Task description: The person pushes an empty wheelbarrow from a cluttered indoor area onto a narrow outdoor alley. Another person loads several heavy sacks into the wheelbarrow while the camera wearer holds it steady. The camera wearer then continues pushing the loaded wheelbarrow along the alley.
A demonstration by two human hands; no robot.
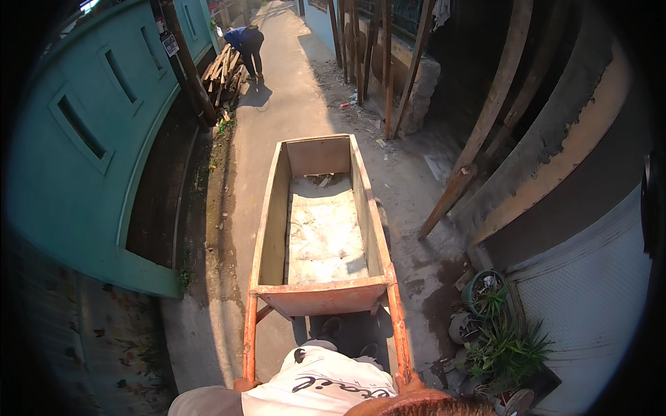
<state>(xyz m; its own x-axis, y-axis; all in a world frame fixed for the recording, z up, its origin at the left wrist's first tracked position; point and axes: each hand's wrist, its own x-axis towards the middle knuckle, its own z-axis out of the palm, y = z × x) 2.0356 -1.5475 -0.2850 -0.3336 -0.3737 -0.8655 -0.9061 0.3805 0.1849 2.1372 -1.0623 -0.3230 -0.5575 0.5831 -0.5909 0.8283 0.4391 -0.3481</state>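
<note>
Hands on handles; cart holds debris.

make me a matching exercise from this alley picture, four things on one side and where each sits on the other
Things:
1. cart
2. wood pile
3. potted plants
4. teal wall

Places:
A. lower right, by the grey wall
B. along the left side
C. middle of the path, orange handles toward the camera
D. far up the path on the left, beside a bending person

Pairs: 1-C, 2-D, 3-A, 4-B
</note>
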